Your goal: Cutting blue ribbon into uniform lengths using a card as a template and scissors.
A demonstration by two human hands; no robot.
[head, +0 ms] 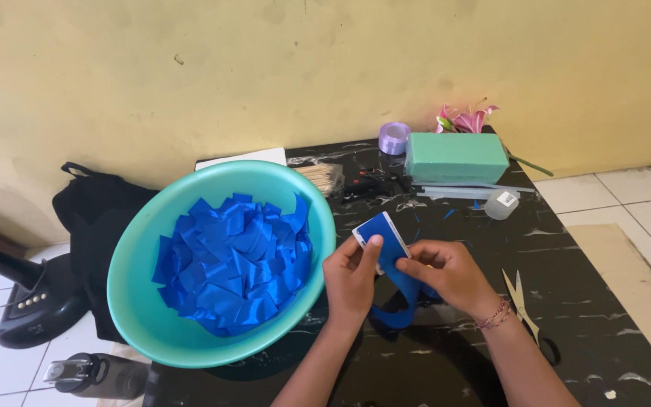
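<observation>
My left hand (349, 277) pinches a small white-edged card (380, 231) wrapped in blue ribbon. My right hand (446, 273) grips the same blue ribbon (401, 305), whose loose end curls down onto the black table (582, 332) below both hands. A teal bowl (133, 298) holding several cut blue ribbon pieces (233, 264) sits just left of my left hand.
Scissors (520, 300) lie right of my right wrist. At the back stand a green foam block (456, 157), a lilac ribbon roll (394, 138), pink flowers (467, 119), wooden sticks (323, 177) and a small clear jar (501, 203). A black bag (96, 218), fan base (28, 298) and bottle (92, 374) sit on the floor at left.
</observation>
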